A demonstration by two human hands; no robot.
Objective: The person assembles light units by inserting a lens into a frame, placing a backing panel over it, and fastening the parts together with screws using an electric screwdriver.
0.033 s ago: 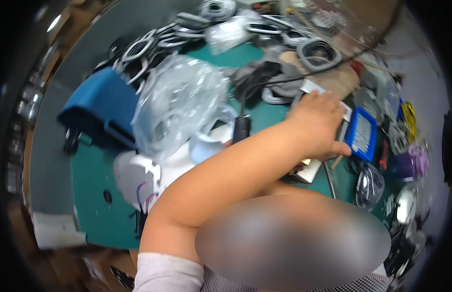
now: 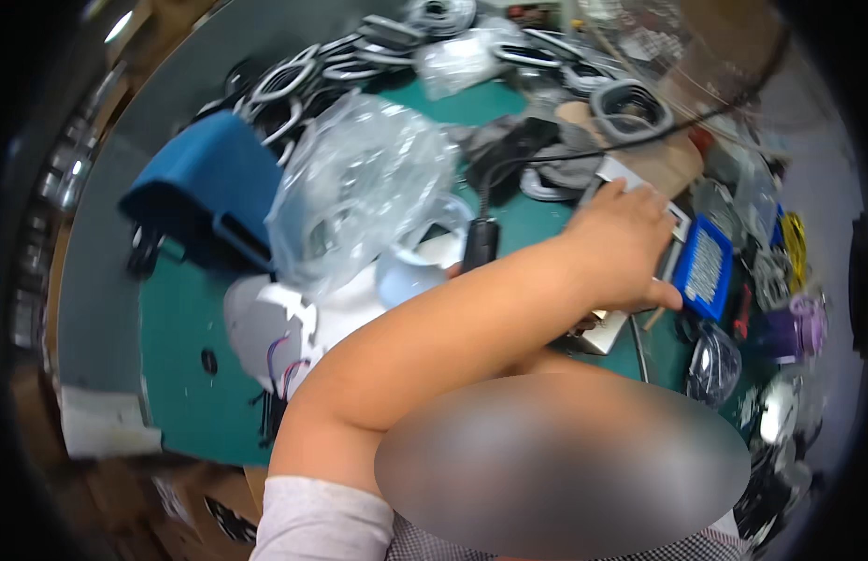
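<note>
My left arm reaches across to the right, over my right forearm. At its end my left hand [image 2: 625,245] rests over a grey-and-white box-like thing [image 2: 681,224], thumb stretched out beside a blue tray [image 2: 705,268]. Nothing shows clearly gripped in it. Most of my right hand [image 2: 453,270] is hidden beneath the left forearm; one fingertip shows against an upright black corded tool handle [image 2: 481,245]. The handle's lower end is out of sight. Left of it lie a pale blue ring-shaped part [image 2: 403,278] and a white piece [image 2: 345,309] with thin coloured wires [image 2: 279,360].
A clear plastic bag [image 2: 359,196] sits beside a blue housing [image 2: 205,182]. Coiled grey cables [image 2: 289,79] line the back of the green mat [image 2: 186,411]. At right are a purple container [image 2: 789,332], a bagged dark item [image 2: 714,365] and yellow wire [image 2: 795,238].
The whole view has shifted slightly, so things on the mat appear a little farther right. Both hands keep nearly the same places relative to the things around them.
</note>
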